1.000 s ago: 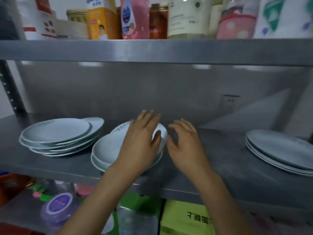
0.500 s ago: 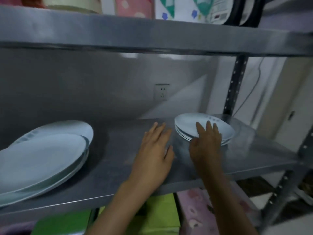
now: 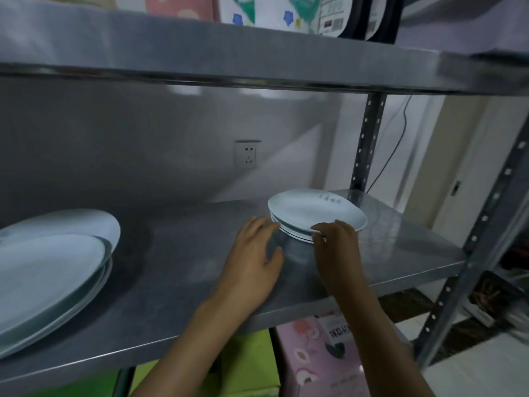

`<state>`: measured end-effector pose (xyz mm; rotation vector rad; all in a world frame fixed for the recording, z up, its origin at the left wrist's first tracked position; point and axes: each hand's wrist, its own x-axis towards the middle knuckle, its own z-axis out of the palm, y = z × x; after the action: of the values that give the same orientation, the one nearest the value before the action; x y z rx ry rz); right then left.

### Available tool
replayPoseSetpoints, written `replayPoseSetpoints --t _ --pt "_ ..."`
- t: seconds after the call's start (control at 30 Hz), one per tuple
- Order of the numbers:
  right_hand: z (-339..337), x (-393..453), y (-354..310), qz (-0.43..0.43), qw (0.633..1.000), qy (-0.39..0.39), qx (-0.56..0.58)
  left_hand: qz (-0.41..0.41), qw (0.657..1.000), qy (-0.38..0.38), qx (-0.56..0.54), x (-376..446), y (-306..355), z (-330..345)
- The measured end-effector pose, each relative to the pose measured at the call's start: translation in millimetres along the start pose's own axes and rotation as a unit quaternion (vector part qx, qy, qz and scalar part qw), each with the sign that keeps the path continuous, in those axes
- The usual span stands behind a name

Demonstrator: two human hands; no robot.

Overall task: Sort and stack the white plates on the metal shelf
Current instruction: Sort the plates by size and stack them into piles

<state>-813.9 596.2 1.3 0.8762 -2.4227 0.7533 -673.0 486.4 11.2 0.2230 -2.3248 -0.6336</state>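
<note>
Small stack of white plates (image 3: 316, 214) sat toward the right end of the metal shelf (image 3: 183, 282), near the rear upright post (image 3: 366, 144); faint grey lettering on the top plate's far rim, too blurred to read. Right hand (image 3: 337, 253) at the stack's near edge, fingers (image 3: 320, 234) curled against the rims of the plates, thumb side touching the lower ones; whether actually clamped on a plate, cannot tell. Left hand (image 3: 252, 262) just beside the stack on its left, palm down over the bare shelf, fingers (image 3: 257, 224) loosely spread, tips close to or just touching the stack's left edge, holding nothing. Both forearms reaching in from the lower edge of the view.

Well apart, at the far left of the same shelf, a second stack of larger white plates (image 3: 48, 270), one lying offset behind the others.

Behind, a grey wall with a white power socket (image 3: 247, 153) between the two stacks. Above, an upper shelf (image 3: 257, 61) carrying patterned packages (image 3: 286, 12), cut off by the frame. Below, a green box (image 3: 246, 368) and a pink patterned box (image 3: 317, 353) side by side.
</note>
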Motion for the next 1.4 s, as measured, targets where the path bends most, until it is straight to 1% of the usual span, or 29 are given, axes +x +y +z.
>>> replayPoseSetpoints --t 0.17,0.23,0.33,0.43,0.5,0.53,0.6,0.7,0.83,0.93,1.07,1.13,1.2,1.23,1.4 --pt "-9.0 -5.5 -12.7 -0.021 0.992 0.083 0.094 -0.009 1.0 0.017 0.006 3.5 -4.1 -8.8" --pt "-9.4 -9.9 -21.1 -0.029 0.985 0.112 0.129 -0.031 0.999 0.032 -0.028 2.5 -4.8 -14.3" --pt "-10.1 -18.8 -46.0 -0.061 0.975 0.152 0.15 -0.092 0.987 0.054 -0.122 -1.7 -4.7 -23.0" --pt "-7.2 -21.1 -69.7 -0.1 0.965 0.162 0.179 -0.146 0.967 0.1 -0.185 -4.5 -6.7 -40.2" --pt "-6.2 -20.8 -83.0 -0.114 0.959 0.16 0.202 -0.149 0.962 0.131 -0.19 -7.6 -8.0 -58.3" --pt "-6.1 -21.4 -91.5 -0.122 0.956 0.155 0.215 -0.138 0.965 0.152 -0.166 -10.7 -9.9 -69.1" --pt "-6.7 -24.5 -109.6 -0.139 0.947 0.147 0.249 -0.094 0.975 0.187 -0.068 -18.5 -12.1 -90.4" --pt "-7.4 -31.1 -138.2 -0.168 0.929 0.146 0.296 -0.062 0.976 0.206 0.013 -31.8 -13.8 -119.0" --pt "-5.7 -42.9 -180.2 -0.214 0.906 0.124 0.343 -0.022 0.971 0.208 0.115 -51.8 -23.2 -153.4" --pt "-0.1 -53.9 -210.3 -0.247 0.886 0.099 0.38 -0.012 0.956 0.235 0.175 -69.7 -32.9 -178.0" --pt "8.4 -60.9 -243.4 -0.275 0.872 0.066 0.398 -0.023 0.944 0.236 0.23 -87.9 -46.6 -208.7" --pt "9.5 -61.9 -258.2 -0.281 0.87 0.023 0.404 -0.037 0.94 0.224 0.254 -94.3 -52.6 -224.2" --pt "8.6 -62.4 -269.2 -0.264 0.868 -0.031 0.419 -0.066 0.94 0.207 0.263 -98.8 -60.2 -238.6" --pt "9.6 -62.3 -272.8 -0.251 0.868 -0.046 0.425 -0.085 0.941 0.198 0.262 -101.3 -65.3 -245.5" --pt "26.9 -58.8 -273.9 -0.188 0.89 -0.042 0.413 -0.153 0.937 0.161 0.271 -108.0 -92.8 -261.8"
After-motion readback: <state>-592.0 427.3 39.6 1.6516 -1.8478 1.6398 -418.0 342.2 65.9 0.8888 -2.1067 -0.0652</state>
